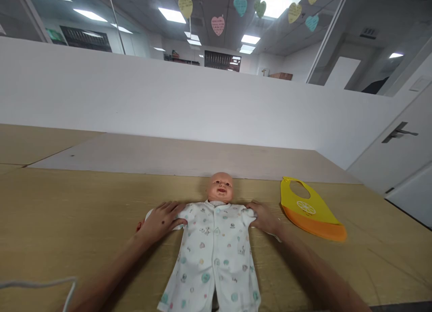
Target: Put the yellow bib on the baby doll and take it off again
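Note:
A baby doll point(221, 188) lies on its back on the table, head toward the wall. It wears a white romper point(216, 244) printed with small coloured figures and buttoned down the front. My left hand point(164, 219) is closed round the sleeved arm on the picture's left, fingers above and thumb below. Beyond that hand a bit of the doll's own hand point(139, 225) peeps out. On the other side, my right hand point(265, 217) grips the opposite sleeve point(248, 215) and mostly hides that arm. The romper's legs run out of the bottom of the view.
A yellow bib point(310, 208) with an orange pocket lies to the right on the wooden table point(84, 222). At the lower left runs a white cable point(40, 283). Behind the table stands a white partition point(189, 105) with glass above, and a door handle point(400, 132) shows at right.

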{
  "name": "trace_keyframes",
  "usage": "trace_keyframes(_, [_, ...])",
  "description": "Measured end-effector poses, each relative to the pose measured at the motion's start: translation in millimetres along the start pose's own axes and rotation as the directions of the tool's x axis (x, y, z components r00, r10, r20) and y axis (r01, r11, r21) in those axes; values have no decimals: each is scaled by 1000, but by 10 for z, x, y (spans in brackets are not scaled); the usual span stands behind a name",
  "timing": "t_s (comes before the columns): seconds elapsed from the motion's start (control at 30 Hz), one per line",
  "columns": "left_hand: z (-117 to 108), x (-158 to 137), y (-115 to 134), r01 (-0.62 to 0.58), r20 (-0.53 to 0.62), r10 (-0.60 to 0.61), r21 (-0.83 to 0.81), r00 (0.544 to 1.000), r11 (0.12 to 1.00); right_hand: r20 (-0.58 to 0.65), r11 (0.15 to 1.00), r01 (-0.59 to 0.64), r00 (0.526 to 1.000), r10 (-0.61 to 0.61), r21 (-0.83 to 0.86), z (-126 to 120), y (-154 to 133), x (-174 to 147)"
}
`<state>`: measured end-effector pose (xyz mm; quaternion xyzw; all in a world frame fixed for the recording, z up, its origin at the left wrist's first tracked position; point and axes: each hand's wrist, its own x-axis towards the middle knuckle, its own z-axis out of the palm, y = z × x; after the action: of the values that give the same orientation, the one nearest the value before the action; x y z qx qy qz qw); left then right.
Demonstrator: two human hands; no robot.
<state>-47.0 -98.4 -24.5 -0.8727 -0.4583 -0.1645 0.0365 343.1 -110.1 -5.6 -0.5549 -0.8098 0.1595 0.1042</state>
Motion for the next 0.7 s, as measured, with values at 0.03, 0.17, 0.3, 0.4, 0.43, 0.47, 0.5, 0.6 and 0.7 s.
trace_keyframes(0.03, [9, 34, -20, 5, -7, -5, -1, 1000, 1000, -8, 1000, 1, 1000, -1, -4, -13, 5, 46])
trace_keyframes(0.17, [65, 181, -117, -12, -54, 13, 19, 998, 1000, -47, 1000, 6, 999, -6, -11, -45, 46, 238])
trace_keyframes(0.3, [189, 323, -264, -81, -177, 98, 103, 979, 991, -59, 999, -28, 998, 27, -19, -34, 125, 457])
trace_keyframes(0.4, [287, 402, -357, -100, -268, 137, 149, 954, 984, -71, 999, -42, 997, 41, -17, -35, 158, 597])
trace_keyframes(0.43, [314, 423, -377, -94, -294, 137, 157, 946, 983, -78, 999, -45, 996, 43, -19, -41, 162, 634])
trace_keyframes(0.47, [337, 442, -391, -85, -315, 133, 163, 940, 983, -85, 999, -46, 995, 44, -25, -50, 163, 666])
trace_keyframes(0.5, [356, 459, -401, -73, -330, 127, 169, 936, 983, -86, 998, -48, 995, 45, -32, -62, 163, 696])
trace_keyframes(0.6, [395, 505, -427, -52, -338, 116, 193, 934, 980, -75, 997, -47, 996, 43, -54, -101, 169, 778])
trace_keyframes(0.7, [421, 557, -481, -68, -321, 137, 217, 937, 974, -54, 994, -26, 998, 20, -103, -138, 186, 869])
